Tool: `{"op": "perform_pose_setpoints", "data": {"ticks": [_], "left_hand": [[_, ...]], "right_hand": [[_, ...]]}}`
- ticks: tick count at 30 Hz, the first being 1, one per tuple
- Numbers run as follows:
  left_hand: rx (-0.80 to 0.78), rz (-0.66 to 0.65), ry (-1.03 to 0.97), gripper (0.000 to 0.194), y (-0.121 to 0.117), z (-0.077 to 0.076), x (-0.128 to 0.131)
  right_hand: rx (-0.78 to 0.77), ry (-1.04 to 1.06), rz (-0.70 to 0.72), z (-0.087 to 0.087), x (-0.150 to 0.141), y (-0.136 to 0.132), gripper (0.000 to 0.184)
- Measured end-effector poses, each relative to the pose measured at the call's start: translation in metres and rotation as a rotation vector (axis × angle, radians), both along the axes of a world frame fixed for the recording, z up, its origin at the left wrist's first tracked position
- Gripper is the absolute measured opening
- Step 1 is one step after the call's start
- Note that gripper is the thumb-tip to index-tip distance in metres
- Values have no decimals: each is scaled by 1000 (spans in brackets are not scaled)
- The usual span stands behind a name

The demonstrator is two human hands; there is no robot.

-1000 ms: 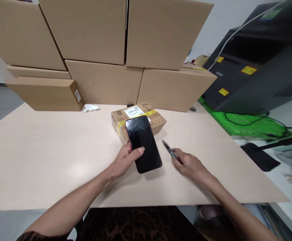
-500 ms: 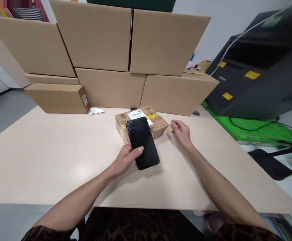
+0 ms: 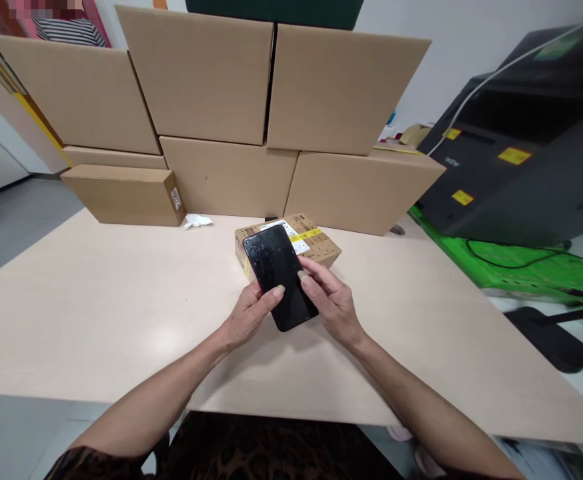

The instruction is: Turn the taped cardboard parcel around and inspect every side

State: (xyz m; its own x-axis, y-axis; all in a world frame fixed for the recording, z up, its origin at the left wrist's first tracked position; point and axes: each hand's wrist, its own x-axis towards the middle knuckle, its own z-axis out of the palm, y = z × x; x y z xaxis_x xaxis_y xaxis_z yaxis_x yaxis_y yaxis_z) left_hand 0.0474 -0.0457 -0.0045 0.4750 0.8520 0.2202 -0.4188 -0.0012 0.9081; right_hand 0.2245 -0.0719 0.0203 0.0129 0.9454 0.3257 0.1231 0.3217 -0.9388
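Left hand (image 3: 249, 315): closed on the phone (image 3: 280, 277) at its left edge, thumb flat on the glass, fingers wrapped behind. Opening is only the phone's thickness. Right hand (image 3: 335, 303): closed lightly on the opposite edge, thumb at the border of the screen, forefinger along the side; how far the other fingers reach underneath cannot be told.

Phone: between the two hands, above the table (image 3: 121, 300), screen facing the wearer and dark, top end leaning toward the left-hand side. Pale smudges or marks on the upper glass.

Parcel (image 3: 324, 248): directly beyond the grip, on the table, partly hidden by the phone; white label and yellow tape on top. Contact between phone and parcel cannot be judged.

Beyond the grip to the left: crumpled white tissue (image 3: 198, 221), just beside a flat brown carton (image 3: 126, 197). Farther beyond the grip: large cardboard boxes (image 3: 216, 73) stacked in two rows.

Well right of the grip: dark printer (image 3: 511, 160) with yellow stickers, above a bright green surface (image 3: 471, 257); nearer the wearer on that side, a black stand (image 3: 554, 340). Far upper left, behind the boxes: a person in a striped top (image 3: 69, 32).
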Motion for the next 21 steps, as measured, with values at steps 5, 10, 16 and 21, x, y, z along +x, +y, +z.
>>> {"op": "perform_pose_setpoints", "data": {"ticks": [5,10,16,21], "left_hand": [[35,-20,27,51,2,4,-3],[61,-44,53,52,3,4,-6],[20,-40,13,50,4,7,-7],[20,-104,8,47,7,9,-8]], "right_hand": [[61,-89,-17,0,-2,1,47],[87,-111,-3,-4,-2,3,43],[15,-45,90,-11,-6,1,56],[-99,138,35,-15,-12,-13,68]]}}
